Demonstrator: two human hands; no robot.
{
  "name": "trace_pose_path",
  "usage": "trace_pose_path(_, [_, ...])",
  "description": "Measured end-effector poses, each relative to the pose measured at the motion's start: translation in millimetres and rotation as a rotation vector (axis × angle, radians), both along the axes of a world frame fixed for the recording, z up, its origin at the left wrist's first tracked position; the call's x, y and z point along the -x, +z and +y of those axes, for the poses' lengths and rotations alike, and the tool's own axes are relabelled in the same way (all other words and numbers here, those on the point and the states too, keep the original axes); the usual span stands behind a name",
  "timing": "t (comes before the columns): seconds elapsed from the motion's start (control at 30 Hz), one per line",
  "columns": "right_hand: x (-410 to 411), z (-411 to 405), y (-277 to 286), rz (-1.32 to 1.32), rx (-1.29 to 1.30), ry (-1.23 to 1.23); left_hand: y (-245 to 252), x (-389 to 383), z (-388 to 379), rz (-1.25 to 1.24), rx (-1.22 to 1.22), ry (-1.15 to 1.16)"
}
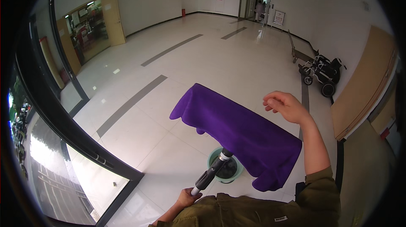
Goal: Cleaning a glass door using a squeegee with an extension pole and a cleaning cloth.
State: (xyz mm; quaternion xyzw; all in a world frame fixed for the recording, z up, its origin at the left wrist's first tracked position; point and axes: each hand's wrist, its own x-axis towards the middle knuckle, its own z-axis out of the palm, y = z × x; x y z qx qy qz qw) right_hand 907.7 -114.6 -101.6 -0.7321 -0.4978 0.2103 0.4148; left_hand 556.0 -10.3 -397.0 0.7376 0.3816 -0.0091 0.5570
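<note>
My left hand (188, 197) is closed around the metal pole (211, 173) of a long-handled tool, just below its black grip collar. A purple cloth (238, 128) drapes over the wide head of the tool and hides it. Off the cloth's upper right side, my right hand (284, 105) is raised, touching nothing, with its fingers loosely curled. Under the tool, a light green bucket (210, 155) with dark contents stands on the tiled floor, partly covered by the pole and cloth.
An open glass door with a dark frame (134, 174) stands at the left. Along the right wall are a folded wheelchair (326, 71), a flat trolley (301, 54) and a wooden door (361, 90). A person (259, 9) is in the far doorway, near a sign stand (279, 17).
</note>
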Motion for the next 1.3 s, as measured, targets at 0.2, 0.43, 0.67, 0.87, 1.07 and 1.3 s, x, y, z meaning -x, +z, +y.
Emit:
trace_pose_path(0.2, [9.7,96.0,17.5,-0.230,0.098,0.236,-17.8,-50.4,-30.7,0.017,-0.068,-0.086])
trace_pose_path(0.43, [-5.5,120.1,36.4,-0.584,0.282,0.716,-24.4,-109.4,-74.5,0.040,-0.220,-0.012])
trace_pose_path(0.67, [-26.9,107.2,49.7,-1.083,0.287,0.720,-2.2,-146.5,-104.7,-0.063,-0.242,0.260])
trace_pose_path(0.87, [-0.1,118.7,50.0,-1.212,0.074,0.805,-17.4,-134.7,-124.2,0.036,-0.305,0.447])
trace_pose_path(1.07, [43.5,128.5,35.4,-1.009,-0.288,0.845,-39.2,-96.5,-130.7,0.113,-0.354,0.457])
trace_pose_path(1.3, [85.7,141.8,56.9,-0.049,-0.809,0.690,-59.6,-59.5,-136.2,-0.010,-0.327,0.421])
